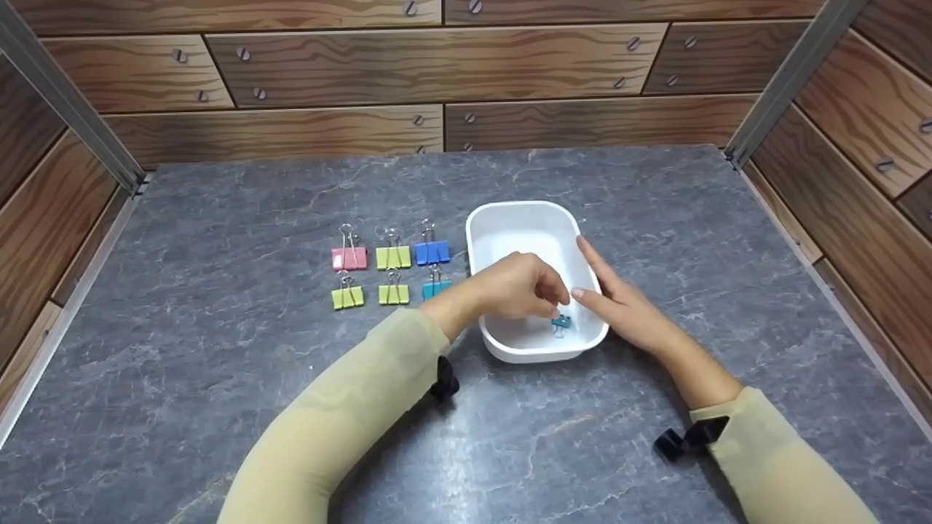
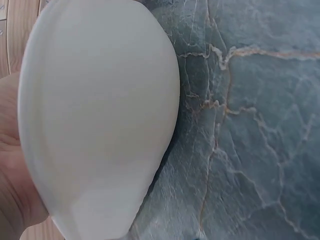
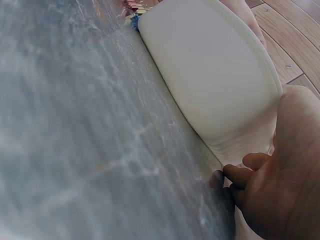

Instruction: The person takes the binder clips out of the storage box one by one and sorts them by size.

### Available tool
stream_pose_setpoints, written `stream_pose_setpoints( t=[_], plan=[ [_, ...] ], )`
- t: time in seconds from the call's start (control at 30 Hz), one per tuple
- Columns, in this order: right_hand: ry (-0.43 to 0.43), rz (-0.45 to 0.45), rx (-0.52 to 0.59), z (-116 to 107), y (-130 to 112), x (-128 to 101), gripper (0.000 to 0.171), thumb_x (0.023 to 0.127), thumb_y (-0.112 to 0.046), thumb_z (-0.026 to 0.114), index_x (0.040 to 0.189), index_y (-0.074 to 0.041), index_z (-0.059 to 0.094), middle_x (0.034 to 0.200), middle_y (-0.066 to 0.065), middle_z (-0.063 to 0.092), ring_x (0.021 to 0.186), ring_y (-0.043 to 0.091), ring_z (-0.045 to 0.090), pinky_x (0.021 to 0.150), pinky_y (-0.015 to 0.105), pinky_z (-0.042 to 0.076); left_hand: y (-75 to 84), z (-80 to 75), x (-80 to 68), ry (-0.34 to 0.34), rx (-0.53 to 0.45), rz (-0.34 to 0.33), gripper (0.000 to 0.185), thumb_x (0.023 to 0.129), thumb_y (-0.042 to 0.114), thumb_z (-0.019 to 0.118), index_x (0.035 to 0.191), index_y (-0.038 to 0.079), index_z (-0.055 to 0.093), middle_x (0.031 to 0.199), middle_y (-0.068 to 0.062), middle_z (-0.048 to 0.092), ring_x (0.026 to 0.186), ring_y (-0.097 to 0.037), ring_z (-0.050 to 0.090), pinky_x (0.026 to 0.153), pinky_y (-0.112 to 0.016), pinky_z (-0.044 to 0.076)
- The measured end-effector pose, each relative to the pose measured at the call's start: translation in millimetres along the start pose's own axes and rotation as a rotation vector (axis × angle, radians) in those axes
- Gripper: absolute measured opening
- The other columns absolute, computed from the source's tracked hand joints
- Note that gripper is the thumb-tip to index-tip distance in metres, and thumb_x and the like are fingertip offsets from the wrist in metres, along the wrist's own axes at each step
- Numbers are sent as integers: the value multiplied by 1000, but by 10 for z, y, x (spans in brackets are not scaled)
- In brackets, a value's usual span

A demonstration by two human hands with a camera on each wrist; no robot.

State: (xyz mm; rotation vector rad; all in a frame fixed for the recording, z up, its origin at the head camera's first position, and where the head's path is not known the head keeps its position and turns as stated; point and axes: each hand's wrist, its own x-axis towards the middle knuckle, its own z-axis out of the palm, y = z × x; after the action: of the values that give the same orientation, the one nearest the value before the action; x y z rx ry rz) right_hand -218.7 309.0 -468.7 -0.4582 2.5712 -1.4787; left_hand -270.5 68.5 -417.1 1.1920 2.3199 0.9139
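Hovering over the white tray (image 1: 486, 240), left hand (image 1: 518, 285) has curled fingers just above-left of the teal clip (image 1: 561, 321), seemingly released; right hand (image 1: 619, 302) lies flat against the tray's right wall.

No lettering, label, brand, number or sign is showing anywhere that can be read. The white tub (image 1: 510, 225), the coloured binder clips (image 1: 393, 256) sitting at its nine o'clock and the grey marble-look tabletop (image 1: 218, 364) are all showing plain, unmarked surfaces.
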Motion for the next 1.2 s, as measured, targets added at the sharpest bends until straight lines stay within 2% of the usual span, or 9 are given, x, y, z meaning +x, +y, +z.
stream_pose_setpoints(
  t=[0.07, 0.27, 0.77, 0.87, 1.0, 1.07, 1.13, 1.2],
  plan=[
    [6, -3, -5, -6, 3, -1, 77, 110, -32, 59, 171, -37, 12, 175, 12, 19, 151, 36, 37, 115, 49, 42, 0, 9, 24, -18, 13, -5, 18, 93, 8, 81, 110, 6, 82, 95, 0, 79, 83, -6, 64, 78, -18, 50],
    [13, -12, -14, -28, 18, -5, 77, 111, -33, 58, 171, -37, 11, 177, 7, 13, 155, 37, 28, 120, 55, 33, 6, 24, 83, -57, 12, -11, 15, 93, 8, 82, 108, 8, 83, 95, -1, 80, 84, -6, 65, 78, -18, 51],
    [6, -13, -3, -23, 17, 9, 76, 111, -31, 57, 171, -36, 12, 177, 4, 12, 157, 36, 23, 124, 56, 26, -18, 76, 133, -89, -8, -37, 11, 90, 9, 85, 101, 10, 85, 88, 5, 80, 74, 1, 61, 70, -15, 49],
    [7, -10, -3, -20, 12, 3, 76, 111, -31, 57, 171, -36, 12, 177, 5, 14, 156, 33, 27, 122, 49, 30, -21, 90, 135, -90, -11, -36, 10, 90, 9, 86, 100, 11, 85, 85, 6, 79, 72, 1, 60, 69, -16, 48],
    [7, -7, -2, -13, 9, -4, 76, 111, -31, 58, 171, -38, 13, 176, 8, 18, 152, 32, 33, 115, 26, 37, -32, 116, 143, -91, 0, -17, 8, 89, 10, 86, 97, 11, 85, 83, 7, 78, 70, 1, 59, 68, -16, 47],
    [7, -11, 2, -9, 11, -2, 76, 111, -31, 58, 171, -38, 13, 176, 9, 17, 152, 32, 33, 111, 19, 37, -39, 130, 148, -94, 6, -7, 8, 90, 10, 86, 98, 11, 85, 84, 7, 78, 72, 1, 60, 69, -16, 48],
    [4, -14, 5, -5, 12, 0, 76, 111, -31, 58, 171, -38, 13, 176, 8, 16, 153, 33, 31, 113, 23, 37, -42, 139, 150, -97, 9, -2, 9, 89, 10, 86, 98, 11, 84, 86, 7, 79, 74, 0, 62, 71, -16, 48],
    [2, -20, 6, -2, 14, 4, 75, 111, -30, 58, 171, -37, 12, 176, 7, 15, 155, 33, 28, 118, 32, 36, -44, 147, 152, -101, 6, -2, 13, 89, 9, 86, 101, 11, 84, 88, 7, 79, 77, -1, 63, 72, -16, 49]
  ],
)
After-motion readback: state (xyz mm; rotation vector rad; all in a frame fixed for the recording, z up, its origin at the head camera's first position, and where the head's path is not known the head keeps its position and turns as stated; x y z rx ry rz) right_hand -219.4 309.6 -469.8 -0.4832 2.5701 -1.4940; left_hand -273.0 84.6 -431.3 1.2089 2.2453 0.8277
